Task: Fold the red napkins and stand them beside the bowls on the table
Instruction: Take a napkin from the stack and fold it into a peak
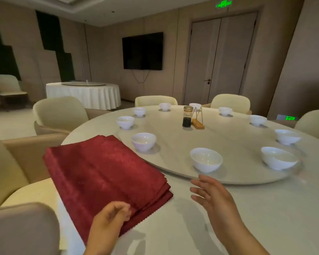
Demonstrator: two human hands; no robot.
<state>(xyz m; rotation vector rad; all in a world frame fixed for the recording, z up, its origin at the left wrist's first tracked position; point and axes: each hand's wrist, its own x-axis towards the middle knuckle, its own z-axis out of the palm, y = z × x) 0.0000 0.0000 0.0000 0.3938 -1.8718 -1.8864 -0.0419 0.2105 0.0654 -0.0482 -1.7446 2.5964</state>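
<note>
Progress: as far as we can see, none of the task is done. The red napkins (107, 170) lie flat in one stack at the near left of the bench (265, 208), and no folded napkin stands beside any of the bowls (206, 159).

Grip: the left hand (110, 216) has its fingers curled on the stack's near edge, seemingly pinching the top layer. The right hand (212, 197) hovers just right of the stack, fingers spread, holding nothing.

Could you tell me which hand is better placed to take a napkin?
Probably left: the left hand lies curled on the near edge of the red napkins; the right hand hovers open, apart.
</note>
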